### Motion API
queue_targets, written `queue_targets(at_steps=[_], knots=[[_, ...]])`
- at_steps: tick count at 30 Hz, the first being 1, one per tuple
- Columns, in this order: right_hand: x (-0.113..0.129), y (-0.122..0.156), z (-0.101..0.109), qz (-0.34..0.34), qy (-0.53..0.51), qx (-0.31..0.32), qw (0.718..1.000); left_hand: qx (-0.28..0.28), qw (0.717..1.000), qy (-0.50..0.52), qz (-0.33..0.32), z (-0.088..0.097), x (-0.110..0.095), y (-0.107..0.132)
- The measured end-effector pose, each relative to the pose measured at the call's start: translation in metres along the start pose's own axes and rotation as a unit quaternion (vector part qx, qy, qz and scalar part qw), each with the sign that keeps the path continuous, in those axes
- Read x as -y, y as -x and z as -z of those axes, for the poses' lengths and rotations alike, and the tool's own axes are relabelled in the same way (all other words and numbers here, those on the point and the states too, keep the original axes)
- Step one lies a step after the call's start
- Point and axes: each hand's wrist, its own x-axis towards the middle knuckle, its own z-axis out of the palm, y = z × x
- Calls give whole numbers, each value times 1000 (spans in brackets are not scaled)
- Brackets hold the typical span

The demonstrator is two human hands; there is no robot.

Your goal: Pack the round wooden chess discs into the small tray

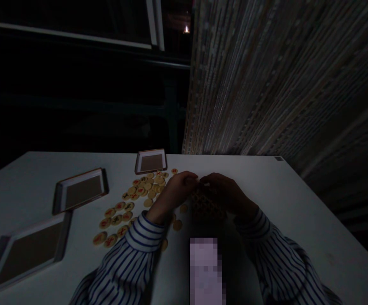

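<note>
My left hand (174,190) and my right hand (225,192) meet over the middle of a white table (298,203), fingertips pinched together on the top edge of a red mesh bag (204,205) that hangs between them. Both hands are closed on the bag. Several round wooden game discs (133,201) with red or black marks lie scattered on the table just left of my left hand. Both arms wear blue-striped white sleeves. The light is dim.
Three shallow rectangular trays stand on the table: a small one (151,161) at the back, one (80,189) at the left, one (28,250) at the near left. A ribbed curtain (282,76) hangs behind the table's right side; dark window to the left.
</note>
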Motion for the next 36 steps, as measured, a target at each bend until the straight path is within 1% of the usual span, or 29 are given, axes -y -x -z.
queue_targets(at_steps=[3,7,11,15,18,23,29,32,36], knots=[[-1,0,0,-6,4,3,1000,-7,1000,18,-3,-1,4,-1],[1,-1,1,-10,6,11,1000,2,1000,29,-1,-2,6,-1],[1,-1,1,-11,7,16,1000,0,1000,10,-4,-2,8,-1],[0,-1,1,-15,1,27,1000,11,1000,-14,-9,-1,10,-2],[-3,-1,-1,-21,1,31,999,0,999,-50,-21,1,9,-1],[-10,0,-4,-43,20,53,997,-32,987,-145,-53,7,6,0],[-9,-1,-3,-64,67,114,989,-12,960,-277,-46,8,4,4],[-7,-2,-3,-77,94,152,981,-11,951,-304,-53,6,6,6],[-4,-3,-6,-85,116,175,974,-4,948,-314,-58,5,12,6]])
